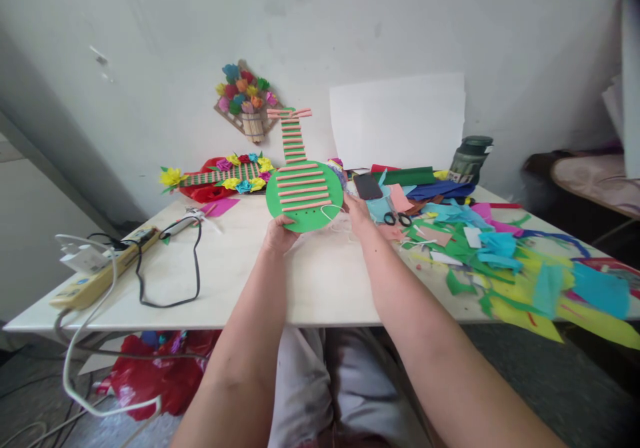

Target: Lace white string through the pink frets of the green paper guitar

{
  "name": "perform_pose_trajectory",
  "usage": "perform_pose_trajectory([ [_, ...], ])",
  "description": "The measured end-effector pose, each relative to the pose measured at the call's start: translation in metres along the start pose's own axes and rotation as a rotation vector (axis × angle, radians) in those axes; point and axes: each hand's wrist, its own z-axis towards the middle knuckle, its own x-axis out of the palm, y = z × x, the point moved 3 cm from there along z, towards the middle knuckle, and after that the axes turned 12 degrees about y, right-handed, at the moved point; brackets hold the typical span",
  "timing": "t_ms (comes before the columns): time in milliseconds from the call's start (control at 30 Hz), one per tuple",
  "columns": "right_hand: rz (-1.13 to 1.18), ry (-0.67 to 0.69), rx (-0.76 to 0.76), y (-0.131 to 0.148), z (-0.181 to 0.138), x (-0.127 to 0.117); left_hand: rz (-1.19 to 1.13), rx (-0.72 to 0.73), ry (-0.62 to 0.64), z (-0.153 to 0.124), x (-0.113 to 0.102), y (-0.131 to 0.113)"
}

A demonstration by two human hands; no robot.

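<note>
Above the table I hold up a green, banjo-shaped paper craft [316, 221], with a round body, a narrow neck and pink paper rolls laid across both. My left hand [281, 235] grips the lower left rim, thumb on the front face. At the right edge, my right hand [356, 209] is closed on the craft's rim; some of its fingers are hidden behind. A white string [331, 206] loops from the lower right of the round body and hangs near my right hand. Several small dark holes show below the lowest roll.
At left lie a yellow power strip [107, 271] with cables and a glue gun [183, 225]. A flower-trimmed craft [220, 176] stands behind. Scissors [397, 219], a phone [367, 186], coloured paper scraps [460, 235] and a dark green bottle [470, 158] crowd the right side.
</note>
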Motion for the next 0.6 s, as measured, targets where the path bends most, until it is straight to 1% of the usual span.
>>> perform_pose_trajectory([
  [67,0.100,0.068,0.164,-0.002,-0.004,0.003,-0.007,-0.019,-0.021,-0.001,0.001,0.000],
  [133,0.136,0.136,0.283,-0.002,-0.010,0.008,-0.009,-0.039,-0.044,-0.002,0.002,0.000],
  [200,0.156,0.231,0.338,-0.001,-0.016,0.015,-0.005,-0.048,-0.059,-0.003,0.004,0.000],
  [300,0.224,0.434,0.384,-0.003,-0.024,0.028,0.011,-0.049,-0.057,-0.003,0.004,0.000],
  [367,0.273,0.531,0.424,-0.006,-0.027,0.034,0.023,-0.044,-0.050,-0.002,0.003,0.000],
  [433,0.308,0.555,0.457,-0.010,-0.029,0.038,0.031,-0.044,-0.056,-0.002,0.000,0.000],
  [467,0.319,0.541,0.463,-0.011,-0.030,0.039,0.037,-0.047,-0.064,-0.002,-0.002,0.000],
  [600,0.364,0.427,0.436,-0.006,-0.032,0.042,0.063,-0.072,-0.061,-0.001,-0.004,0.002],
])
